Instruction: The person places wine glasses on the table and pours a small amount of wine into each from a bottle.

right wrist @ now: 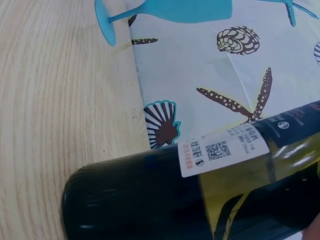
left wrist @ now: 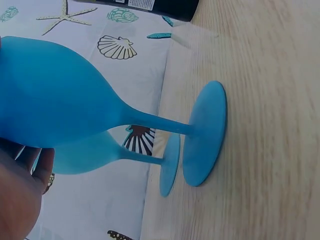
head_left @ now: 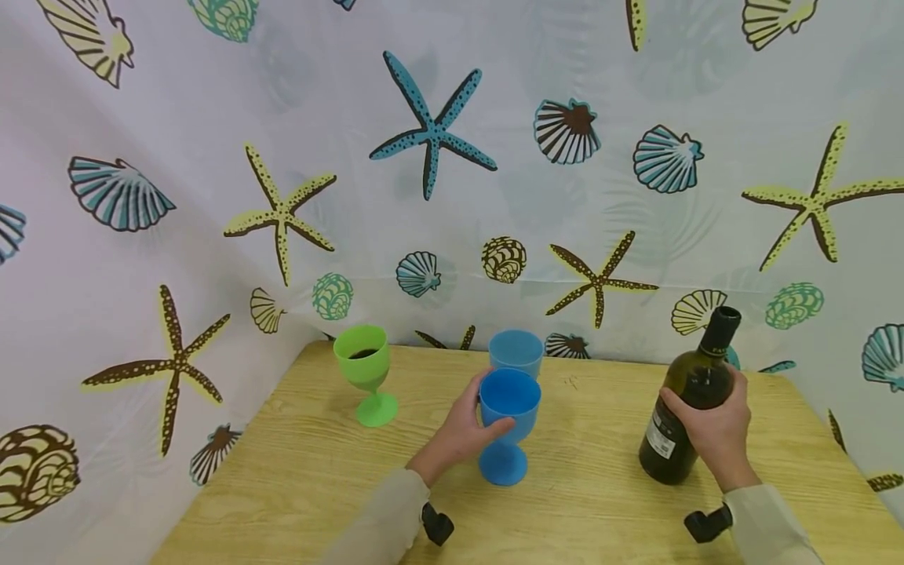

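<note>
My left hand point(head_left: 459, 431) grips the bowl of a blue goblet point(head_left: 503, 464), thumb across its near side. In the left wrist view that goblet stands with its round foot on the table. Just behind it is a second, lighter blue goblet point(head_left: 517, 347), partly hidden in the head view. On the right, my right hand point(head_left: 719, 428) holds a dark wine bottle point(head_left: 660, 451) around its body, the neck upward and leaning slightly right. The bottle's mouth looks uncapped. Whether its base touches the table I cannot tell.
A green goblet point(head_left: 362, 369) with dark liquid inside stands at the back left of the wooden table point(head_left: 282, 486). A white curtain point(head_left: 480, 220) printed with shells and starfish hangs behind the table and along its sides.
</note>
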Demonstrator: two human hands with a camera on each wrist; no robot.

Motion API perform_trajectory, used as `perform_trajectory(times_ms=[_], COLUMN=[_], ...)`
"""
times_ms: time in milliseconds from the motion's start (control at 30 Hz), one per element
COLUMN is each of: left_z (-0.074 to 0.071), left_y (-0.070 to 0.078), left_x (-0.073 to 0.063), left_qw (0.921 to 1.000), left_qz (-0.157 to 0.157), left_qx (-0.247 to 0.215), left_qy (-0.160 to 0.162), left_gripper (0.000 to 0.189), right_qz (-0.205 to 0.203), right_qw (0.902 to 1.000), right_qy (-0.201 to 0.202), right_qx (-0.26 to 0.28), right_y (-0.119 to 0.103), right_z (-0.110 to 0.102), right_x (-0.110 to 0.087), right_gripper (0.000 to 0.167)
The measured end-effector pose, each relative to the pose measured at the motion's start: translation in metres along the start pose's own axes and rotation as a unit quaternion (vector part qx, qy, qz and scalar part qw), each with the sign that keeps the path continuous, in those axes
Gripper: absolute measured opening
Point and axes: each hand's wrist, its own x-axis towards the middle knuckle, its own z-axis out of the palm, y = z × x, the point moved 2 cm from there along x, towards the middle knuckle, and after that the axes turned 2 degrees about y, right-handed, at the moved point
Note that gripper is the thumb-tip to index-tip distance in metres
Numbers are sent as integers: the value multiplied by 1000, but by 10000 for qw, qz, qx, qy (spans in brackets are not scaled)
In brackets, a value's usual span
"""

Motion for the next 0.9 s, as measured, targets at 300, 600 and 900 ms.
perform_trajectory(times_ms=[300,600,900], left_z=[13,21,27], left_y=[4,12,13], left_x=[2,2,3], left_qw=[10000,9998,9995], left_qz=[-14,-137,-146], left_qx=[80,109,186], left_qy=[-4,-97,-193], left_gripper=[89,79,82], right_qz=[-491,-1340,-2495], right_qw=[9981,9870,9558], right_qy=[-332,-738,-1179], right_qx=[-142,-487,-1011], right_y=[-8,-15,-17], right_z=[5,12,17], right_x=[-6,-14,-20], right_gripper=[85,82,85])
